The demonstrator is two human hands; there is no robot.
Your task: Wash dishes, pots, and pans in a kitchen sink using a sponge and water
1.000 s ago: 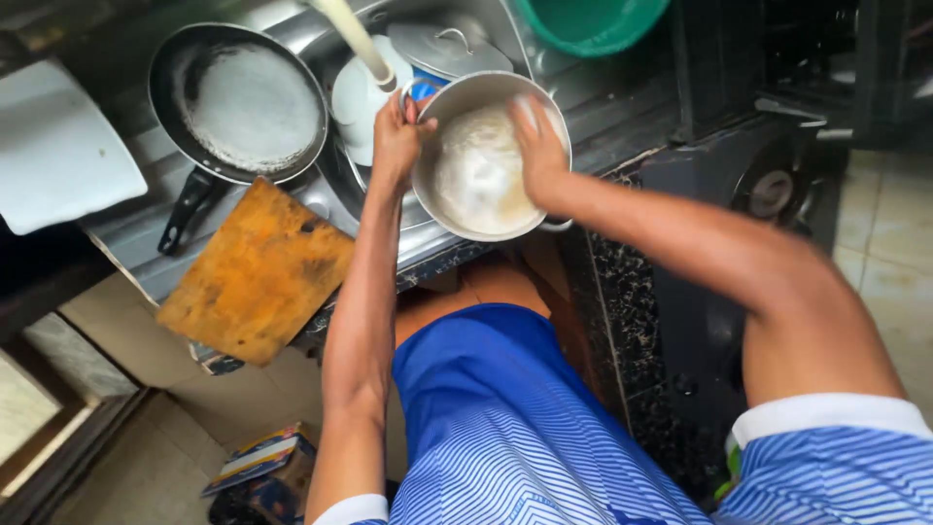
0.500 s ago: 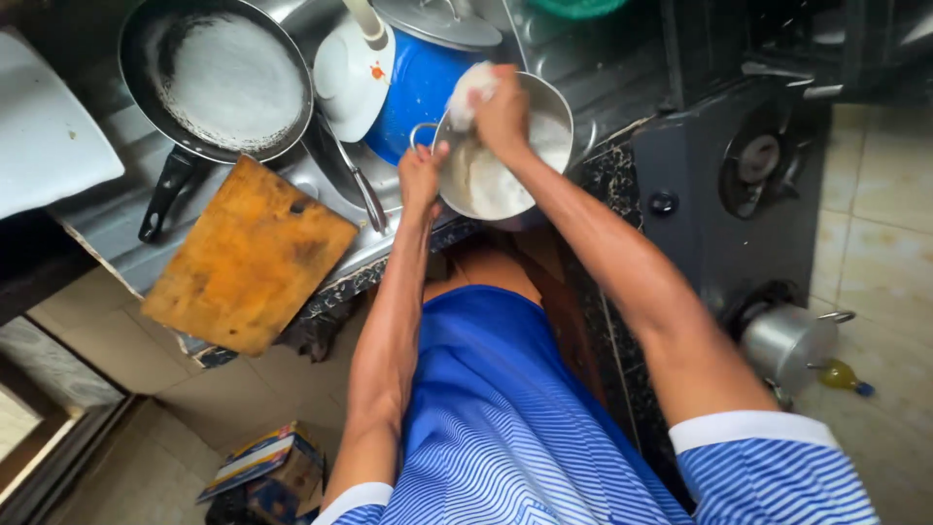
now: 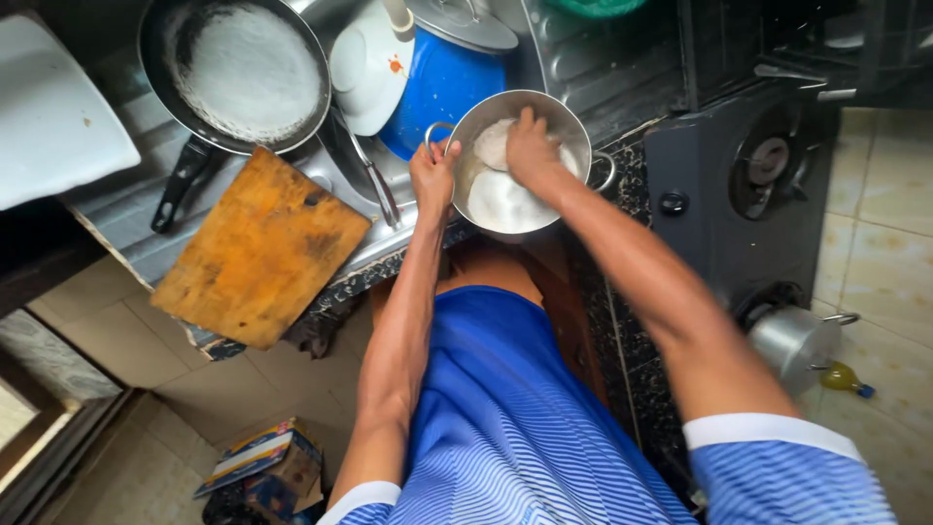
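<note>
A steel pot [image 3: 573, 131] with soapy foam inside tilts over the sink edge. My left hand [image 3: 433, 175] grips its rim by the small loop handle. My right hand [image 3: 530, 146] reaches into the pot and presses a white sponge or cloth [image 3: 493, 144] against the inner wall.
A black frying pan [image 3: 243, 73] with foam lies in the sink beside a blue pot [image 3: 439, 87] and a white lid [image 3: 362, 68]. A wooden cutting board [image 3: 260, 248] hangs over the counter edge. A black gas stove [image 3: 748, 185] stands at right, a small steel pot [image 3: 792, 345] below it.
My right hand has gone from the pot's rim down into the pot with the white sponge. My left hand stays on the rim. The view has shifted.
</note>
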